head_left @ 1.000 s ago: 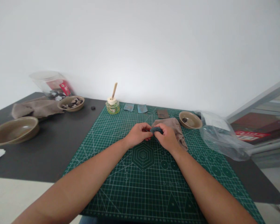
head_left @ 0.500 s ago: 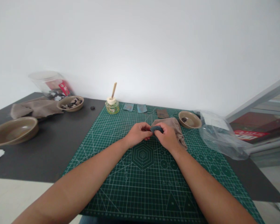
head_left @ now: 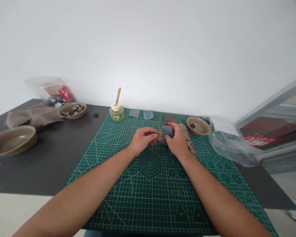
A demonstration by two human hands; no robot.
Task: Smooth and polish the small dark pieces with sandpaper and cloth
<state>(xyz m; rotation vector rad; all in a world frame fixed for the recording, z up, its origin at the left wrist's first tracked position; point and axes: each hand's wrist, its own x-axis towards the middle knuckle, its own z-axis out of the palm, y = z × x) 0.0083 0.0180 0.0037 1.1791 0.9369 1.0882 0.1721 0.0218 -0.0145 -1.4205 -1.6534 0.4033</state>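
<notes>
Where thumbs meet: blue pad point(head_left: 167, 132), seemingly between fingertips point(head_left: 155, 135).

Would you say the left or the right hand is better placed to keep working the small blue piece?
Right, probably: the right hand already grips the blue piece, while the left hand only pinches beside it.

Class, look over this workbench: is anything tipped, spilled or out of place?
The clear plastic jar at the back left leans over against the wall instead of standing upright. One small dark piece lies loose on the table, outside the bowl of similar pieces.
</notes>
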